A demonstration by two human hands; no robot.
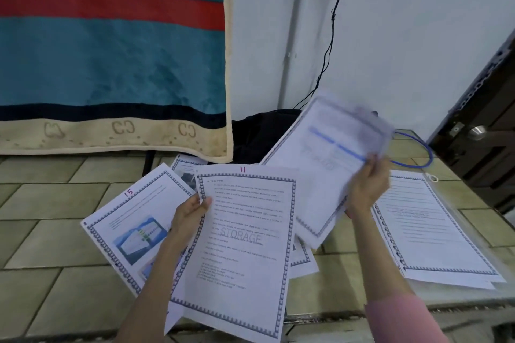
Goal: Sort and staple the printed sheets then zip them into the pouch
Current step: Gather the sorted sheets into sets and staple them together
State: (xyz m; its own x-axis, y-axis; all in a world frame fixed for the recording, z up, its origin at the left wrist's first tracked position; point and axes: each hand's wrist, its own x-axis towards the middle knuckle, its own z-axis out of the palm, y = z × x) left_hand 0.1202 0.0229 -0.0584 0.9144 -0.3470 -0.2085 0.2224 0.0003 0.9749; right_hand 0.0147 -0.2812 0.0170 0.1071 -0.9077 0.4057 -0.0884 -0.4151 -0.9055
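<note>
- While the left hand [192, 210] pinches the sheet numbered 11 [239, 250], the right hand [367, 184] grips blurred sheets [317, 164] raised above the desk [50, 237].
- A clear pouch [471, 234] lies right, with printed pages [429, 225] on it or inside; I cannot tell which.
- Sheet 15 [131, 228] lies left.

Two bare forearms rise from the frame's lower edge, toward six o'clock. The left hand [192, 210] and its arm wear nothing. The right hand [367, 184] is bare too, but a pink sleeve [401, 320] (soft, plain fabric) covers that arm at five o'clock.
</note>
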